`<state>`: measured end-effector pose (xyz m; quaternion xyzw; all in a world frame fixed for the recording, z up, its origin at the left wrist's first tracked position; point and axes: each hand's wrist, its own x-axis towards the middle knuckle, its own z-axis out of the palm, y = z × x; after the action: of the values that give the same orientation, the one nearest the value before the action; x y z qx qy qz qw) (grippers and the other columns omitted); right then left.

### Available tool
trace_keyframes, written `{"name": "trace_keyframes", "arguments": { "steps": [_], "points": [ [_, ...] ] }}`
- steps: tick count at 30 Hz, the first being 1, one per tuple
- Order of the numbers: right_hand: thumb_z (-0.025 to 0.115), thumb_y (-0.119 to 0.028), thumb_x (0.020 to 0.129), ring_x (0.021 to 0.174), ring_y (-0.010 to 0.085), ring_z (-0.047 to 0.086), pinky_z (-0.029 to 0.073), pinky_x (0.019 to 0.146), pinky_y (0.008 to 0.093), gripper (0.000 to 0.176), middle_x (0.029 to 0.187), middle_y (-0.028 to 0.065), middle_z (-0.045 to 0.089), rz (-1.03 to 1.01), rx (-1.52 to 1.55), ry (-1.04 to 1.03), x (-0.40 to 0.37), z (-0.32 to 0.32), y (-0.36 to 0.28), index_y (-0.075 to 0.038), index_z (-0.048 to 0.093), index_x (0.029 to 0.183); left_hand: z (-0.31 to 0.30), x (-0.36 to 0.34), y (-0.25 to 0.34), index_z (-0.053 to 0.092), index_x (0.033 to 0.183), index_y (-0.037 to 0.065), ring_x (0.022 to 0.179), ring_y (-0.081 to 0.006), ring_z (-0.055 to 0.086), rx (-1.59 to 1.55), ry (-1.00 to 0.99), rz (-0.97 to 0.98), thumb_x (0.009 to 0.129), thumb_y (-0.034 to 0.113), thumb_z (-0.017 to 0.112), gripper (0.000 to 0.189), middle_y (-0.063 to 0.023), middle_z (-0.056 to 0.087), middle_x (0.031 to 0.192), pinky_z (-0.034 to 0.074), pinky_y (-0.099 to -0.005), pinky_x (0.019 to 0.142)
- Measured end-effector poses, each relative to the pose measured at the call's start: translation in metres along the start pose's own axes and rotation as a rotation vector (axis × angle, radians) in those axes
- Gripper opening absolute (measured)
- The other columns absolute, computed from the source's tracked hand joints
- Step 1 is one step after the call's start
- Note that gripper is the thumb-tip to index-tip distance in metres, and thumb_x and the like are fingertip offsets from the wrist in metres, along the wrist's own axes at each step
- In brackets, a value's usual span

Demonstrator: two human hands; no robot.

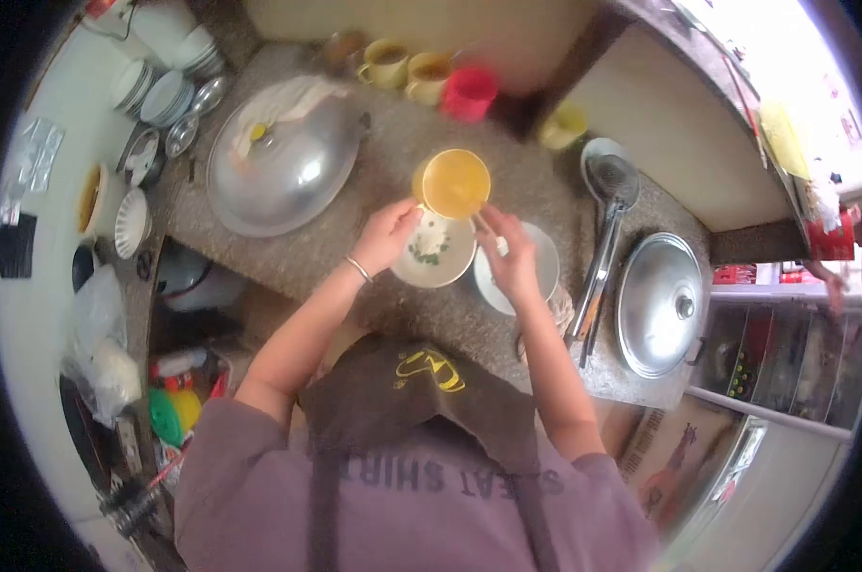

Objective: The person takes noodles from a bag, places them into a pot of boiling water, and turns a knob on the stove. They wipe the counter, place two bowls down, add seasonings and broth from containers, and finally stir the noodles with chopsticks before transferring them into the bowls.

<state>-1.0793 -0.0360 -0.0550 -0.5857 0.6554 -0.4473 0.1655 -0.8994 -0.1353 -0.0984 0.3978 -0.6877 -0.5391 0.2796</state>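
Note:
A yellow mug (456, 184) with a yellowish inside is between my hands, its mouth turned up toward me. My left hand (393, 234), with a bangle at the wrist, has its fingers closed at the mug's lower left side. On the other side, the fingers of my right hand (509, 255) are bent in against the mug's lower right edge; their exact grip is partly hidden. Just below the mug is a white bowl (435, 271) with white stuff and chopped green bits in it. A second pale bowl (545, 272) stands partly under my right hand.
A large domed lid (283, 181) lies at the left. Yellow mugs (385, 65) and a red cup (470, 93) line the back wall. Long-handled ladles (610, 205) and a lidded pot (659, 305) are at the right. Stacked bowls (167, 99) stand far left.

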Motion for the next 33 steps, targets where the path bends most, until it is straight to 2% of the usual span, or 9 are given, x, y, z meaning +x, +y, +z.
{"name": "trace_keyframes", "arguments": {
  "steps": [4, 12, 14, 16, 18, 22, 27, 30, 33],
  "points": [
    [0.065, -0.009, 0.069, 0.076, 0.0197, 0.055, 0.045, 0.07, 0.0305, 0.063, 0.083, 0.0097, 0.055, 0.154, 0.078, 0.038, -0.009, -0.01, 0.01, -0.007, 0.034, 0.124, 0.038, 0.068, -0.032, 0.051, 0.079, 0.004, 0.063, -0.0067, 0.047, -0.049, -0.155, -0.085, 0.087, 0.026, 0.042, 0.025, 0.0015, 0.05, 0.069, 0.041, -0.0211, 0.059],
    [0.057, -0.005, 0.076, 0.071, 0.0123, 0.053, 0.044, 0.065, 0.0246, 0.053, 0.079, 0.0069, 0.054, 0.58, 0.07, 0.133, -0.129, -0.034, 0.053, -0.001, 0.033, 0.123, 0.109, 0.203, -0.097, 0.055, 0.078, 0.004, 0.055, -0.0159, 0.053, 0.01, -0.106, -0.156, 0.083, 0.03, 0.043, 0.029, -0.003, 0.053, 0.061, 0.041, -0.0297, 0.052],
    [0.055, -0.004, 0.077, 0.07, 0.01, 0.052, 0.044, 0.063, 0.0231, 0.051, 0.078, 0.0058, 0.054, 0.66, 0.133, 0.21, -0.168, -0.036, 0.06, 0.0, 0.033, 0.122, 0.119, 0.218, -0.107, 0.032, 0.114, 0.006, 0.06, -0.0132, 0.056, -0.19, -0.182, -0.049, 0.086, 0.017, 0.043, 0.032, -0.0066, 0.058, 0.078, 0.046, -0.0239, 0.057],
    [0.055, -0.004, 0.077, 0.068, 0.01, 0.052, 0.044, 0.063, 0.0229, 0.05, 0.077, 0.0054, 0.054, 0.731, 0.139, 0.265, -0.203, -0.04, 0.065, 0.0, 0.033, 0.122, 0.112, 0.224, -0.088, 0.015, 0.124, 0.008, 0.067, -0.0144, 0.058, -0.165, -0.164, 0.04, 0.084, 0.009, 0.045, 0.05, -0.0113, 0.058, 0.084, 0.047, -0.0243, 0.06],
    [0.054, -0.004, 0.077, 0.067, 0.0099, 0.052, 0.044, 0.062, 0.0228, 0.049, 0.076, 0.005, 0.053, 0.799, 0.156, 0.312, -0.226, -0.04, 0.064, 0.0, 0.033, 0.122, 0.085, 0.217, -0.042, 0.019, 0.123, 0.005, 0.069, -0.0182, 0.059, -0.096, 0.121, -0.095, 0.08, 0.007, 0.049, 0.052, -0.0143, 0.057, 0.089, 0.047, -0.0279, 0.062],
    [0.054, -0.004, 0.078, 0.066, 0.0101, 0.052, 0.044, 0.062, 0.0229, 0.046, 0.073, 0.0047, 0.053, 0.958, 0.14, 0.433, -0.254, -0.042, 0.051, 0.0, 0.035, 0.12, 0.043, 0.278, -0.114, 0.023, 0.122, 0.003, 0.068, -0.0242, 0.058, 0.128, 0.778, 0.053, 0.075, 0.003, 0.049, 0.054, -0.016, 0.056, 0.09, 0.045, -0.0333, 0.063],
    [0.054, -0.007, 0.079, 0.065, 0.0104, 0.053, 0.044, 0.061, 0.0227, 0.039, 0.072, 0.0048, 0.054, 0.996, 0.124, 0.425, -0.284, -0.035, 0.05, 0.001, 0.042, 0.115, -0.05, 0.335, -0.162, 0.029, 0.119, 0.009, 0.064, -0.0232, 0.056, 0.641, 0.975, 0.205, 0.073, 0.002, 0.047, 0.05, -0.0145, 0.054, 0.084, 0.046, -0.0356, 0.06],
    [0.054, -0.007, 0.079, 0.065, 0.0108, 0.054, 0.044, 0.06, 0.0226, 0.034, 0.073, 0.005, 0.054, 1.078, 0.171, 0.427, -0.285, -0.03, 0.043, 0.002, 0.046, 0.11, -0.107, 0.336, -0.105, 0.04, 0.108, 0.013, 0.062, -0.0245, 0.056, -0.217, 0.27, -0.557, 0.077, 0.007, 0.047, 0.033, -0.0133, 0.053, 0.084, 0.051, -0.0398, 0.054],
    [0.054, -0.008, 0.079, 0.065, 0.011, 0.054, 0.044, 0.06, 0.0226, 0.031, 0.074, 0.0052, 0.054, 1.139, 0.17, 0.39, -0.29, -0.03, 0.041, 0.003, 0.048, 0.108, -0.122, 0.335, -0.099, 0.049, 0.097, 0.007, 0.065, -0.0232, 0.056, -0.034, 0.213, -0.638, 0.079, 0.019, 0.05, 0.022, -0.0116, 0.055, 0.084, 0.052, -0.0375, 0.056]
  ]
}}
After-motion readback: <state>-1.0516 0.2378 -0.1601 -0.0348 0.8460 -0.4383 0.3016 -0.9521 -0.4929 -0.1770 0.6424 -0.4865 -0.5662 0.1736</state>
